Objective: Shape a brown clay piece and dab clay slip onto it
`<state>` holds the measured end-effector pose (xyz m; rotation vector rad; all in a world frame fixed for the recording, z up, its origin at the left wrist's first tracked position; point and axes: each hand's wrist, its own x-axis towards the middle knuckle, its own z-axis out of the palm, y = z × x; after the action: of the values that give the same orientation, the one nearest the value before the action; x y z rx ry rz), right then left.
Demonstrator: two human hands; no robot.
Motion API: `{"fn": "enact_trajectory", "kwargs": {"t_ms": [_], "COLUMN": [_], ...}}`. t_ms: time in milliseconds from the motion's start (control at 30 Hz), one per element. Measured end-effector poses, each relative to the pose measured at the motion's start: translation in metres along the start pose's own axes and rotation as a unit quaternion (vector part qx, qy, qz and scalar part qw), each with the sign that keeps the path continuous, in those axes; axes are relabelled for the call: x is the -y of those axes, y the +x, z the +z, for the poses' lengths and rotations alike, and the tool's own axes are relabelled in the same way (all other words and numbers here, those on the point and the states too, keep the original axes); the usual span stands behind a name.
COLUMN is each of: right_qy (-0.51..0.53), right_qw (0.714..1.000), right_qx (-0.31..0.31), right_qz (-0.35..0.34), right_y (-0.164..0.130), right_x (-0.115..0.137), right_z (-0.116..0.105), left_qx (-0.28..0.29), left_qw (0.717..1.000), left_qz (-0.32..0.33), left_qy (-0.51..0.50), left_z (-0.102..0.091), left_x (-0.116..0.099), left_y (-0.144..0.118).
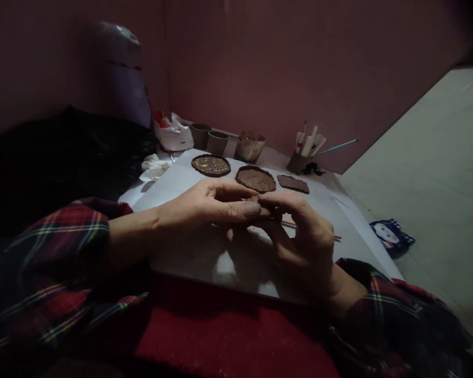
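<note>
Both hands meet above the white board (163,197), fingertips close together around a small piece of brown clay (275,214) that is mostly hidden. My left hand (216,205) reaches in from the left, its thumb pressed against its fingers and smeared brown. From the right, my right hand (301,233) pinches at the same spot with thumb and index finger. Just beyond the fingers lies a round brown clay disc (256,179) with a raised rim. Another clay disc (211,165), dotted yellow, is farther left, and a rectangular clay slab (294,184) sits to the right.
A thin wooden stick (337,238) lies partly behind my right hand. Along the wall stand small cups (218,142), a smeared glass (250,147) and a tool holder (297,163). Crumpled tissue (154,168) and a black bag (71,152) are left; a blue patterned item (392,236) is right.
</note>
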<state>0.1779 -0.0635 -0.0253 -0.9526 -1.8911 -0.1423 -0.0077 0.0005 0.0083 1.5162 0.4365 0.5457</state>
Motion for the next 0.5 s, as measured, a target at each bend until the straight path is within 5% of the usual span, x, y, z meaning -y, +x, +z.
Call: {"fn": "enact_trajectory", "kwargs": {"t_ms": [500], "right_qy": [0.038], "right_qw": [0.999], "right_qx": [0.019], "right_qz": [-0.029], "right_y": [0.0066], "right_x": [0.0016], "right_z": [0.0023], "left_qx": [-0.090], "left_qw": [0.996], "left_qz": [-0.004], "left_qy": [-0.019], "left_z": [0.0042], "left_x": [0.0028], "left_y": [0.0006]}}
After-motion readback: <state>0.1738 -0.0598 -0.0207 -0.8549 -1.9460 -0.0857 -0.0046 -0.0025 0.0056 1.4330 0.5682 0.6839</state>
